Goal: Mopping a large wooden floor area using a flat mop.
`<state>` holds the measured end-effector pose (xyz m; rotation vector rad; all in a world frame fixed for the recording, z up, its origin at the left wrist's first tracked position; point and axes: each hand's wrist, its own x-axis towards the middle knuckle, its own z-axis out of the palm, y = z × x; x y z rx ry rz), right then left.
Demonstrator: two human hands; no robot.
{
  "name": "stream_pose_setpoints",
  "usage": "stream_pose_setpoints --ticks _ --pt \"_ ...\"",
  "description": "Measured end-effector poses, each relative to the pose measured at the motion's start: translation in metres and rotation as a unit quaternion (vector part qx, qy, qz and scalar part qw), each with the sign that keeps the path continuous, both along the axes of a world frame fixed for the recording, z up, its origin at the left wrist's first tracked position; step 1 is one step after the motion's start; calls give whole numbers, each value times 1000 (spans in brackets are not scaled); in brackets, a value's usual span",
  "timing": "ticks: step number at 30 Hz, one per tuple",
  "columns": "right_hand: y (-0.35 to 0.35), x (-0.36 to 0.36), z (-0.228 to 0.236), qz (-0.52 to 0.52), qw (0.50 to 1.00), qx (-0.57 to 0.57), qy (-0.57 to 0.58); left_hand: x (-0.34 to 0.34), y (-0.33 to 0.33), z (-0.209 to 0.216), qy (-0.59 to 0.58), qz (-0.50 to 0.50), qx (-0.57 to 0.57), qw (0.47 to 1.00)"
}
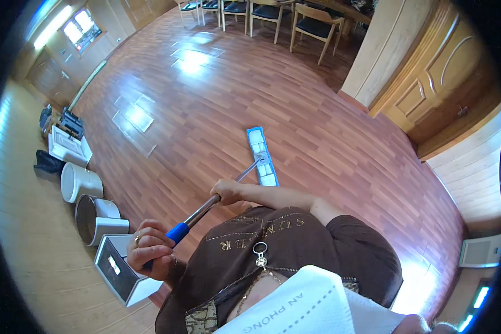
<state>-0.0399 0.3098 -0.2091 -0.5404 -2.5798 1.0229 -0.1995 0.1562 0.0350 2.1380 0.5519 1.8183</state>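
Left hand (152, 248) wrapped round the blue tubular handle (177, 233), right hand (227, 192) round the silver metal pole (199, 212), so just keep that rectangular blue-and-white mop head (263, 156) flat.

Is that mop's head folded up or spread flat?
Spread flat: the mop head shows as one long, straight, blue-edged rectangle against the floor.

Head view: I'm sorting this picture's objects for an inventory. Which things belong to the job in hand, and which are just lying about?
Belonging to the job:
mop handle, held in left grip and right grip
mop head, resting on the floor

Apparently just lying about:
white round tub
black bag
dark-faced white box
wooden chairs, farther off
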Motion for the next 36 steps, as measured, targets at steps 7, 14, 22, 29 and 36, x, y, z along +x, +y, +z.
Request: stream_pose_setpoints --ticks 7,14,22,29,36 --pt "20 40 -20 -114 993 1 -13 12 42 -18 -18 -113 -70 991" --pt "38 69 -37 -304 952 -3 -48 10 100 -20 34 -214 -112 970" --pt "16 120 -37 -515 856 -43 3 38 158 -27 84 -359 -124 921" --pt "-21 163 -14 -664 747 19 19 94 201 -17 139 -549 -121 816" --pt "-91 157 -11 -757 653 -7 12 132 201 -7 143 -681 -99 711"
